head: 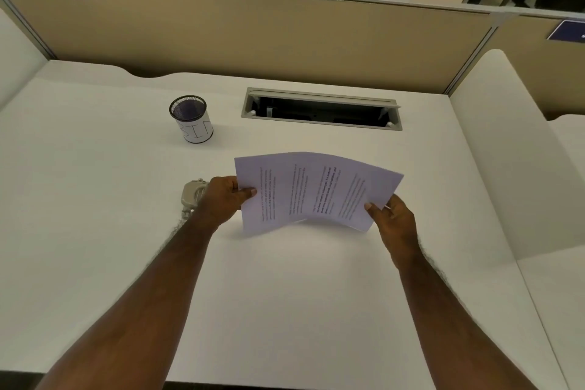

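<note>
A few printed white paper sheets [316, 190] are fanned out and held above the white desk [285, 294], at its middle. My left hand [226, 199] pinches their left edge, thumb on top. My right hand [394, 215] pinches the lower right corner, thumb on the front. A grey stapler [191, 195] lies on the desk just left of my left hand, partly hidden behind it.
A black mesh cup [191, 120] with a white paper label stands at the back left of the desk. An open cable hatch [321, 109] sits in the desk at the back. Tan partition panels [253, 35] wall off the far side; a white divider [493, 152] stands on the right.
</note>
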`<act>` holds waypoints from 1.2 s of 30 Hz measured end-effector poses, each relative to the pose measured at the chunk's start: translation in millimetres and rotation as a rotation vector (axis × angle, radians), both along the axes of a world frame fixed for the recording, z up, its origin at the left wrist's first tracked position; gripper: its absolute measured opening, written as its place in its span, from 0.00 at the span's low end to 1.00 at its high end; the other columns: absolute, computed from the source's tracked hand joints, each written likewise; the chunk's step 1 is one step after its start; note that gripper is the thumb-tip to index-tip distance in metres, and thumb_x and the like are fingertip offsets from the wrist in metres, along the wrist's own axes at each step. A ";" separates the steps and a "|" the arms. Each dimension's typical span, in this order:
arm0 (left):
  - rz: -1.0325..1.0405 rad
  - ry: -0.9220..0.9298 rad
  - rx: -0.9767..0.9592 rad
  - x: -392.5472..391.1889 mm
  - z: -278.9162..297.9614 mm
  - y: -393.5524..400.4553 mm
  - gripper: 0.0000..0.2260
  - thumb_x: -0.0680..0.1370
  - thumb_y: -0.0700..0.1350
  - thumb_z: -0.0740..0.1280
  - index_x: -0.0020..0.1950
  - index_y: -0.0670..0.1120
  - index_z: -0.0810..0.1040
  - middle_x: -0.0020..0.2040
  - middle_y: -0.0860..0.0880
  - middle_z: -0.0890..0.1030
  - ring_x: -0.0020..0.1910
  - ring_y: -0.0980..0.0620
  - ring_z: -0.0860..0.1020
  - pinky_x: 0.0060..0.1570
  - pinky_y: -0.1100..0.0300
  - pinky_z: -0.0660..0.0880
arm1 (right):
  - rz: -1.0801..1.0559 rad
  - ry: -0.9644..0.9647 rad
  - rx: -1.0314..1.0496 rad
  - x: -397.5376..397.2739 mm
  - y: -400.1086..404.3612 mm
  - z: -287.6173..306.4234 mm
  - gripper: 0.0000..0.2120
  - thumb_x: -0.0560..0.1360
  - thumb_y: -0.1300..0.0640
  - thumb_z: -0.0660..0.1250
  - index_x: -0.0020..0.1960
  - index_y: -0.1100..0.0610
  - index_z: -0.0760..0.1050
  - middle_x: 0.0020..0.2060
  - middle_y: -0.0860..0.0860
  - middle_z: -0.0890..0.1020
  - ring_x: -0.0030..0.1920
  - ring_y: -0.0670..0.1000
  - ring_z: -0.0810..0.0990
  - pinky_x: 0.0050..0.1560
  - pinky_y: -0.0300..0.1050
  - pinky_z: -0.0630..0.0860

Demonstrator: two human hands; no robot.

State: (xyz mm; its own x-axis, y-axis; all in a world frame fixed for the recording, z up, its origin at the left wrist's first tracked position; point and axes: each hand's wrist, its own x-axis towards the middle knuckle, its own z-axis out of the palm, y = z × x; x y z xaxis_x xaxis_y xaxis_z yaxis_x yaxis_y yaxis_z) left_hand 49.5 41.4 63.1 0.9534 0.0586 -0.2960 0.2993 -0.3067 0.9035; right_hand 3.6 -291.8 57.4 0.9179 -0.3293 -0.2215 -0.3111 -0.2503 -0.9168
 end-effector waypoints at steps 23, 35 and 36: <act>-0.253 0.135 -0.480 9.1 31.8 -13.7 0.21 0.75 0.48 0.69 0.66 0.41 0.76 0.61 0.42 0.82 0.55 0.44 0.82 0.57 0.51 0.79 | 0.257 -0.035 0.296 14.1 12.0 40.2 0.13 0.76 0.59 0.69 0.61 0.55 0.78 0.56 0.55 0.84 0.56 0.57 0.82 0.56 0.59 0.79; -0.160 -0.100 -0.217 -3.1 30.9 -32.5 0.08 0.74 0.42 0.72 0.52 0.52 0.84 0.53 0.51 0.85 0.53 0.49 0.84 0.59 0.47 0.78 | 0.240 -0.080 0.125 3.6 27.0 27.4 0.09 0.76 0.58 0.69 0.56 0.54 0.80 0.47 0.47 0.85 0.49 0.47 0.83 0.53 0.46 0.78; -0.152 -0.105 -0.196 -4.7 28.7 -32.7 0.09 0.75 0.42 0.72 0.52 0.52 0.83 0.53 0.52 0.85 0.53 0.51 0.84 0.59 0.48 0.78 | 0.231 -0.072 0.117 1.6 28.0 24.1 0.08 0.76 0.58 0.69 0.55 0.55 0.80 0.46 0.46 0.84 0.49 0.46 0.83 0.52 0.45 0.78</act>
